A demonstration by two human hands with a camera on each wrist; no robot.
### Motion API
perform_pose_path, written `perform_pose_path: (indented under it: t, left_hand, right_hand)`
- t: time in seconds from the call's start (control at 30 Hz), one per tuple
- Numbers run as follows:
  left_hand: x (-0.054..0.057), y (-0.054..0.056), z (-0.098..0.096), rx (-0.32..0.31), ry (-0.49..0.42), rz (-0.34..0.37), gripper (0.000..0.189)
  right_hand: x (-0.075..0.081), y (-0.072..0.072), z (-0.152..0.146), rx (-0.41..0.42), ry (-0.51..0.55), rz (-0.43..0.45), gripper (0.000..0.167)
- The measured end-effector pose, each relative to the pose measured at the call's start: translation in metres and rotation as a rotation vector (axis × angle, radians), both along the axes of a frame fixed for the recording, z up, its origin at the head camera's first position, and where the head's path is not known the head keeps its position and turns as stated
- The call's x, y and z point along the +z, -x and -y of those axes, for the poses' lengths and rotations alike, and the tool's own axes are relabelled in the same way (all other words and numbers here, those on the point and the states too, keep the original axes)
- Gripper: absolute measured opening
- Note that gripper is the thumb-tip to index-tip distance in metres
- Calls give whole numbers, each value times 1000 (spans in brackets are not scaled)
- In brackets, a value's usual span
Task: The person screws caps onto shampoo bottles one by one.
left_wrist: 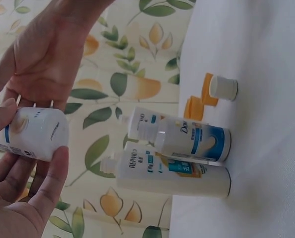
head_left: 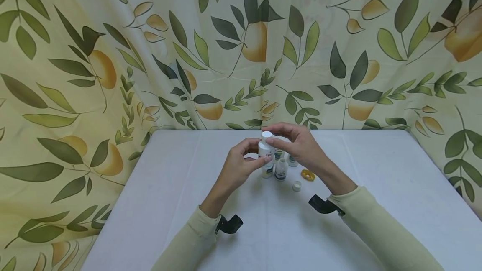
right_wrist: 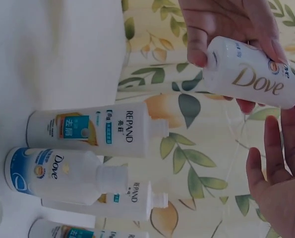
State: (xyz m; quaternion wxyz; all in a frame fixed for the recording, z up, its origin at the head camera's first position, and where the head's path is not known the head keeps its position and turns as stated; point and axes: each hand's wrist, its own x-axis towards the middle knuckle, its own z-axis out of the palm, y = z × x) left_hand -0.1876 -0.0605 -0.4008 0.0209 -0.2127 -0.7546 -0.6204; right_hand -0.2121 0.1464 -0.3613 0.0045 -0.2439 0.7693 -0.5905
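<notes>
My left hand (head_left: pixel 239 163) grips a white Dove bottle (right_wrist: pixel 256 74) around its body, raised above the table with its white cap (head_left: pixel 266 135) upward. The thumb and fingers of my right hand (head_left: pixel 300 144) pinch that cap from the right and behind. Below the hands, a white-and-blue Dove bottle (left_wrist: pixel 199 140) stands upright with its neck uncovered. Close around it are several white Repand bottles (right_wrist: pixel 95 130), also with bare narrow necks. A loose white cap (head_left: pixel 296 186) sits on the table in front of them.
A yellow-orange ring (head_left: pixel 308 175) lies on the white-covered table (head_left: pixel 180 204), right of the bottles and near the loose cap. Behind the table hangs a leaf-and-fruit patterned curtain (head_left: pixel 301 87). Black wrist cameras (head_left: pixel 230 224) are strapped at both sleeves.
</notes>
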Motion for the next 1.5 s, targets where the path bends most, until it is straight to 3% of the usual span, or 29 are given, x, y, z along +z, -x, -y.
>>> perform_pose_path:
  t: [0.53,0.83,1.5]
  left_hand:
    - [0,1,3,-40,-15,12,45]
    - [0,1,3,-43,-33,20,41]
    - [-5,-3,-4,48,-60,-50,38]
  right_hand:
    - [1,-1,-1,1,-30,8,28]
    - [1,-1,-1,36,-47,-36,28]
    - [2,-4,-2,-5,-66,-113,23]
